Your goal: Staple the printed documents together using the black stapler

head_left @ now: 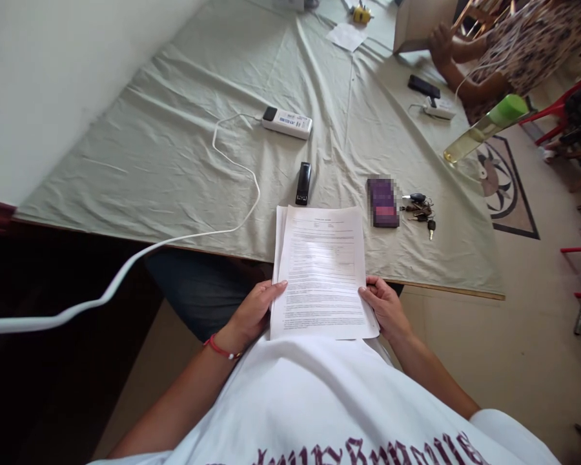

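Observation:
A small stack of printed sheets (324, 271) is held between my two hands, its far end lying over the table's near edge. My left hand (261, 302) grips the left side, thumb on top and fingers underneath. On the opposite side my right hand (383, 305) pinches the sheets the same way. The pages are slightly fanned at the left, so more than one sheet shows. Just beyond the top of the paper lies a black stapler (303, 183), apart from it.
A white power bank (287, 123) with a white cable (174, 240) lies further back. To the right are a blurred-out phone (383, 202), keys (422, 212) and a bottle with a green lid (484, 129). Another person's hands (443, 48) hold a box at the far right.

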Demonstrator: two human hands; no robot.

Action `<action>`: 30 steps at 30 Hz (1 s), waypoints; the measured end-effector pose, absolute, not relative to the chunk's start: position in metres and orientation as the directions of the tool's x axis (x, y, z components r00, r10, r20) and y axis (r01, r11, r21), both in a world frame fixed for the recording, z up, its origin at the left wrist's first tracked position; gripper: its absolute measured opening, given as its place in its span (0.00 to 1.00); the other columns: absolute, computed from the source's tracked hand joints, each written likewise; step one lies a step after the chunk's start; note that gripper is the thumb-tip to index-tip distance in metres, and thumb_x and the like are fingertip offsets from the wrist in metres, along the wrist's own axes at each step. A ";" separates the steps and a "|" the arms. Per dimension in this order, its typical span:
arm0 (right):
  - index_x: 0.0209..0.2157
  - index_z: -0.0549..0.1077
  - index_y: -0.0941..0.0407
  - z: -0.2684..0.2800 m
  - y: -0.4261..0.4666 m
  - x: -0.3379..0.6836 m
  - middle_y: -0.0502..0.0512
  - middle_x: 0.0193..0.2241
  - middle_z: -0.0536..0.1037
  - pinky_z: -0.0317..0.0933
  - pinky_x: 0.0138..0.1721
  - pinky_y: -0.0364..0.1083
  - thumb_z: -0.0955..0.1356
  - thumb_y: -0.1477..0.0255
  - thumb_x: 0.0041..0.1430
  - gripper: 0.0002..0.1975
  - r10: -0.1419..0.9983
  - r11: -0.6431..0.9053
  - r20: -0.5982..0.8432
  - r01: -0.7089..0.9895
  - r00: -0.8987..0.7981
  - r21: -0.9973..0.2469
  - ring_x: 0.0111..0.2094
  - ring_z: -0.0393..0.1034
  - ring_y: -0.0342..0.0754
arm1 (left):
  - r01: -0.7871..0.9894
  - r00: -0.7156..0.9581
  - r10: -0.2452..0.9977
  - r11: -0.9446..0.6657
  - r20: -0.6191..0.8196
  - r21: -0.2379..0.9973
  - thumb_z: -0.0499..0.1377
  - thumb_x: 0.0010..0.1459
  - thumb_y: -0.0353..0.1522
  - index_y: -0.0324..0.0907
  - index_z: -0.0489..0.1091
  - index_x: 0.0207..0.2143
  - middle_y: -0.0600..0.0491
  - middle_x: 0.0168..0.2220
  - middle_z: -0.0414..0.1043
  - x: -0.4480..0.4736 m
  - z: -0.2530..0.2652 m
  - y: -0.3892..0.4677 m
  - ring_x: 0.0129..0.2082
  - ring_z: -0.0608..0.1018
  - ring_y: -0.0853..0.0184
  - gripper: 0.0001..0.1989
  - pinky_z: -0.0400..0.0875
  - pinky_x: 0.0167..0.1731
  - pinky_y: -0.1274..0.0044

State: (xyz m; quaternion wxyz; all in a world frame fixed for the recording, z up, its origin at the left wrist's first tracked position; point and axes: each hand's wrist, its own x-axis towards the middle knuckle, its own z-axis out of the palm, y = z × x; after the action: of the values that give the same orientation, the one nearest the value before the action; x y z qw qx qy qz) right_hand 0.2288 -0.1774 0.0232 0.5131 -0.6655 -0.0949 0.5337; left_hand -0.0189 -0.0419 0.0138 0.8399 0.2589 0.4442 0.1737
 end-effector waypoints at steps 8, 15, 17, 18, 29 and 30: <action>0.44 0.77 0.54 0.018 -0.175 0.233 0.54 0.41 0.84 0.72 0.41 0.48 0.77 0.57 0.53 0.21 0.736 -0.470 -0.576 -0.344 0.355 -0.813 0.37 0.79 0.51 | -0.108 0.487 0.534 0.822 -0.691 0.559 0.78 0.40 0.36 0.34 0.80 0.37 0.42 0.35 0.84 -0.013 0.013 -0.047 0.34 0.85 0.54 0.22 0.81 0.39 0.67; 0.43 0.80 0.54 0.023 -0.180 0.245 0.55 0.40 0.85 0.76 0.40 0.52 0.77 0.57 0.52 0.20 0.718 -0.452 -0.550 -0.315 0.426 -0.835 0.38 0.81 0.55 | -0.183 0.471 0.569 0.810 -0.674 0.556 0.73 0.46 0.36 0.36 0.78 0.34 0.45 0.32 0.83 -0.009 0.013 -0.044 0.36 0.85 0.54 0.16 0.81 0.35 0.70; 0.43 0.80 0.54 0.023 -0.181 0.249 0.56 0.40 0.85 0.76 0.39 0.52 0.77 0.56 0.52 0.21 0.714 -0.456 -0.545 -0.299 0.440 -0.838 0.38 0.81 0.56 | -0.159 0.480 0.555 0.817 -0.680 0.555 0.72 0.46 0.35 0.36 0.77 0.34 0.45 0.31 0.82 -0.010 0.011 -0.045 0.34 0.85 0.56 0.14 0.81 0.32 0.72; 0.44 0.80 0.54 0.023 -0.181 0.251 0.56 0.41 0.85 0.76 0.38 0.53 0.76 0.56 0.52 0.21 0.711 -0.456 -0.541 -0.292 0.449 -0.841 0.38 0.81 0.57 | -0.142 0.490 0.543 0.822 -0.682 0.552 0.72 0.45 0.35 0.35 0.77 0.34 0.45 0.30 0.82 -0.011 0.009 -0.046 0.33 0.85 0.56 0.15 0.80 0.31 0.72; 0.41 0.72 0.51 0.028 -0.182 0.269 0.50 0.32 0.84 0.74 0.31 0.49 0.77 0.58 0.49 0.22 0.633 -0.416 -0.475 -0.248 0.612 -0.875 0.29 0.79 0.52 | -0.219 0.338 0.663 0.746 -0.668 0.629 0.76 0.42 0.38 0.36 0.75 0.39 0.47 0.34 0.82 -0.010 0.005 -0.043 0.37 0.83 0.57 0.24 0.79 0.38 0.70; 0.42 0.72 0.51 0.030 -0.183 0.271 0.50 0.32 0.84 0.74 0.31 0.49 0.77 0.58 0.49 0.21 0.630 -0.408 -0.469 -0.249 0.619 -0.878 0.29 0.79 0.52 | -0.228 0.330 0.672 0.738 -0.663 0.635 0.75 0.42 0.37 0.37 0.74 0.39 0.48 0.34 0.82 -0.012 0.006 -0.043 0.37 0.83 0.58 0.23 0.79 0.38 0.71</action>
State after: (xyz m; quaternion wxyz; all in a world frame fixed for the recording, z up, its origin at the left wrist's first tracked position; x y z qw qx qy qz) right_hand 0.2714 -0.1832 0.0301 0.5280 -0.7286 -0.1306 0.4162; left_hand -0.0117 -0.0431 0.0059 0.7849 0.2208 0.5029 0.2868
